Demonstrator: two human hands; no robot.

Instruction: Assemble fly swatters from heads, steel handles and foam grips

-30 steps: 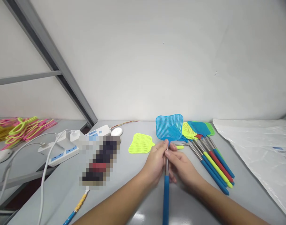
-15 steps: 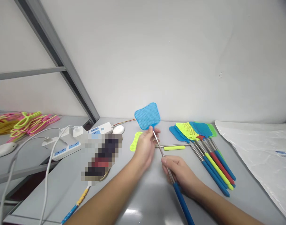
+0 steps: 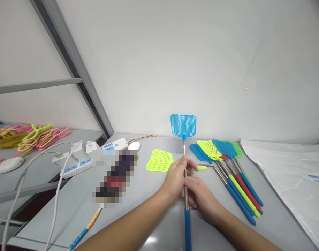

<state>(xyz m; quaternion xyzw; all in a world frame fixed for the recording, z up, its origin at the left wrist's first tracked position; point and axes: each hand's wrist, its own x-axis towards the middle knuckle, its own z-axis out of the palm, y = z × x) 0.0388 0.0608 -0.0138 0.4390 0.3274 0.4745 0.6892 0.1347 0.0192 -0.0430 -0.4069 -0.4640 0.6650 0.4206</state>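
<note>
Upright in front of me is a blue fly swatter [image 3: 183,125] with a thin metal shaft and a blue grip that runs toward my body. My left hand [image 3: 178,174] pinches the shaft below the swatter head. Just under it, my right hand [image 3: 198,195] closes around the same shaft, above the blue grip. Behind my hands a yellow-green fly swatter [image 3: 159,160] lies on the table, its shaft partly hidden. To the right, several fly swatters [image 3: 237,181] in blue, yellow-green, red and green lie fanned together in a pile.
A pixelated object [image 3: 116,179] with a coloured cable lies left of my arms. Behind it are power strips [image 3: 78,167] with white cables and a round white device [image 3: 134,146]. Pink and yellow cords [image 3: 44,137] lie far left, a white plastic sheet [image 3: 285,170] at right.
The blue swatter has swung from a tilt to nearly straight and shifted right. My left hand has slid down the shaft, close to my right hand. More of the yellow-green swatter shows.
</note>
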